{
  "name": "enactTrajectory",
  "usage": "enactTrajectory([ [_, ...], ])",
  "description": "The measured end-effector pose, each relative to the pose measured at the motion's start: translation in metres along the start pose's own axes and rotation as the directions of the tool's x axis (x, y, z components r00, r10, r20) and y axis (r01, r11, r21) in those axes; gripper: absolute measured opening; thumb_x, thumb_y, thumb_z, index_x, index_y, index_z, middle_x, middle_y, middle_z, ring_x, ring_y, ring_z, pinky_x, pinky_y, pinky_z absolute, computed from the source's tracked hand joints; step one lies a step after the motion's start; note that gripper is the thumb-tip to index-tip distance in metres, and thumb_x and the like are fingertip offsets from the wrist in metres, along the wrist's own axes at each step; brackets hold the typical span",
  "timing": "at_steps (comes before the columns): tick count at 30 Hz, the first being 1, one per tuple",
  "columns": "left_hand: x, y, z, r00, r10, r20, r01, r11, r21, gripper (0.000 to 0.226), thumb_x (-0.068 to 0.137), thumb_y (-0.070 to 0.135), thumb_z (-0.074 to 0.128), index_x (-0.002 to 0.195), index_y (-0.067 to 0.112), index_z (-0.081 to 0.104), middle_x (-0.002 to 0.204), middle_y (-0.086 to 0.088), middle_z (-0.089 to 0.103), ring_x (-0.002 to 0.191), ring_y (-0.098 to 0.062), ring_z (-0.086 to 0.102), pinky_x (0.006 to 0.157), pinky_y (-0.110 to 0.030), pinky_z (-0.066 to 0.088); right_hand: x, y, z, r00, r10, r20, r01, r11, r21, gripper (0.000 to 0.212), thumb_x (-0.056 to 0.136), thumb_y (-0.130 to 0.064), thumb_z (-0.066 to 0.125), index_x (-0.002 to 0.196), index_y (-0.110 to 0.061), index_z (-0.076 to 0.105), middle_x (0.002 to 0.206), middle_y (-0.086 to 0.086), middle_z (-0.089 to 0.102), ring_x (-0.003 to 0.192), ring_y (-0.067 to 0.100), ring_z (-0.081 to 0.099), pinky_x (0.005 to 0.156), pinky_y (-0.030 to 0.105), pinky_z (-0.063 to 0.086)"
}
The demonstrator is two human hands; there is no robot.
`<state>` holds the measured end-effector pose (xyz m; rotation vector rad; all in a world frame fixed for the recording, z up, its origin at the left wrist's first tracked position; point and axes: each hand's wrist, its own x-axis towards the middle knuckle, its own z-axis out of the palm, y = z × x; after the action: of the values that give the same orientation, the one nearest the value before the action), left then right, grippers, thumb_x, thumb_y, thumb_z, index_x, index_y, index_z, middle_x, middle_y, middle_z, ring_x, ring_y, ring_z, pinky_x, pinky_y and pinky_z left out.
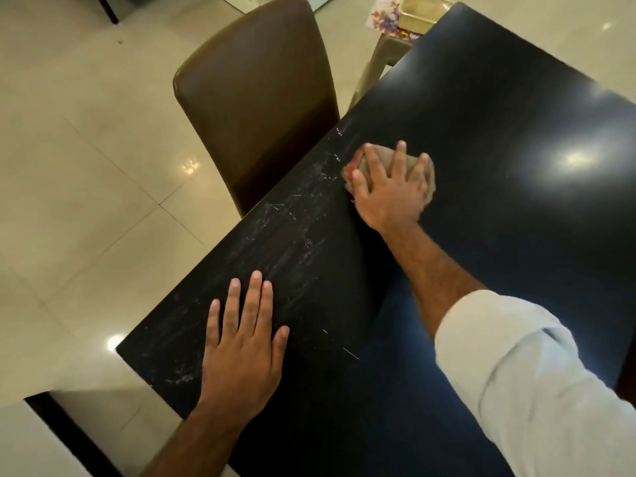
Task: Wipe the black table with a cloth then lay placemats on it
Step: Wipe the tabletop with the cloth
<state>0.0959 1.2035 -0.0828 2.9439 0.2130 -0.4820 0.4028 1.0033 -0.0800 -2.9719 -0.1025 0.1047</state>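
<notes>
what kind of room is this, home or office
Most likely a home dining area. A glossy black table has a brown padded chair pushed up to it, the floor is polished cream tile, and the right hand presses a cloth flat on the tabletop.

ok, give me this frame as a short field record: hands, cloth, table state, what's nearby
right hand: flat on the cloth, pressing it to the black table
left hand: flat on the table near the corner, holding nothing
cloth: bunched, beige, mostly under the right hand
table state: whitish streaks along the left edge; no placemats laid on it
chair: brown, pushed in at the left edge
beyond far end: floral sheet and a pale tray on a stool
task stage: wiping
</notes>
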Motion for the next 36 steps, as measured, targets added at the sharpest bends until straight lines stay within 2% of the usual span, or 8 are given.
enactTrajectory([
  [3,0.01,0.001,-0.008,1.0,0.007,-0.009,-0.006,1.0,0.007,0.077,0.112,0.064,0.011,0.176,0.021,0.0,0.184,0.0,-0.013,0.17,-0.025,-0.015,0.135,-0.057,0.0,-0.025,-0.038,0.005,0.993,-0.115,0.026,0.116,0.993,-0.013,0.068,0.106,-0.074,0.025,0.17,-0.053,0.018,0.183,0.008,0.011,0.165,0.054,0.003,0.125,0.071,0.028],
  [7,0.058,0.001,-0.029,1.0,0.024,0.01,-0.023,0.999,-0.045,0.079,0.107,0.066,-0.003,0.172,0.025,-0.021,0.175,0.005,-0.039,0.162,-0.02,-0.037,0.136,-0.055,-0.01,-0.103,-0.015,-0.004,0.971,-0.207,0.116,0.209,0.978,-0.006,0.068,0.108,-0.073,0.028,0.171,-0.055,0.009,0.184,0.003,-0.001,0.167,0.048,-0.004,0.127,0.068,0.022],
  [13,0.07,0.001,-0.026,0.999,0.029,-0.019,-0.03,0.999,-0.043,0.08,0.107,0.068,-0.011,0.173,0.024,-0.015,0.179,0.004,-0.032,0.165,-0.021,-0.03,0.136,-0.056,-0.007,-0.023,0.026,-0.02,0.993,0.109,0.053,-0.11,0.994,0.019,0.066,0.108,-0.073,0.024,0.17,-0.054,0.014,0.183,0.011,0.007,0.164,0.056,0.002,0.128,0.074,0.019],
  [16,0.074,-0.001,-0.024,0.999,0.044,-0.033,-0.044,0.999,-0.023,0.078,0.111,0.066,0.002,0.175,0.022,-0.007,0.182,0.001,-0.023,0.168,-0.023,-0.023,0.135,-0.056,-0.006,0.064,0.0,-0.019,0.989,0.133,0.066,-0.137,0.989,0.058,0.069,0.105,-0.078,0.019,0.17,-0.056,0.008,0.184,0.008,0.0,0.164,0.056,-0.004,0.129,0.074,0.014],
  [21,0.072,0.0,-0.022,0.998,0.047,-0.036,-0.047,0.999,-0.019,0.077,0.112,0.064,0.004,0.175,0.021,-0.006,0.183,0.0,-0.02,0.169,-0.025,-0.02,0.135,-0.057,-0.004,0.079,-0.065,-0.006,0.993,-0.075,0.096,0.072,0.997,0.032,0.069,0.105,-0.078,0.019,0.17,-0.057,0.007,0.184,0.006,0.0,0.165,0.055,-0.006,0.128,0.076,0.016],
  [27,0.072,0.002,-0.032,0.999,0.031,0.017,-0.03,0.997,-0.066,0.079,0.106,0.065,-0.003,0.17,0.025,-0.024,0.174,0.005,-0.043,0.161,-0.02,-0.04,0.135,-0.054,-0.015,-0.074,-0.031,-0.008,0.931,-0.317,0.179,0.319,0.947,0.015,0.069,0.108,-0.073,0.029,0.17,-0.057,0.006,0.184,-0.001,-0.003,0.167,0.046,-0.008,0.127,0.07,0.021],
  [31,0.071,0.003,-0.034,1.0,0.012,0.017,-0.011,0.999,-0.052,0.081,0.101,0.067,-0.017,0.17,0.025,-0.025,0.175,0.003,-0.04,0.163,-0.023,-0.036,0.135,-0.054,-0.013,-0.113,0.021,-0.017,0.96,-0.199,0.198,0.212,0.976,-0.046,0.066,0.109,-0.073,0.026,0.17,-0.058,0.004,0.184,0.0,-0.007,0.167,0.045,-0.011,0.129,0.068,0.011],
  [36,0.074,0.003,-0.036,0.999,0.015,0.03,-0.012,0.996,-0.086,0.079,0.103,0.067,-0.012,0.168,0.026,-0.029,0.174,0.004,-0.042,0.161,-0.023,-0.039,0.134,-0.054,-0.016,-0.003,-0.013,-0.017,0.995,-0.017,0.095,0.015,1.0,0.022,0.068,0.106,-0.076,0.023,0.17,-0.055,0.013,0.184,0.01,0.004,0.164,0.056,-0.002,0.126,0.076,0.019],
])
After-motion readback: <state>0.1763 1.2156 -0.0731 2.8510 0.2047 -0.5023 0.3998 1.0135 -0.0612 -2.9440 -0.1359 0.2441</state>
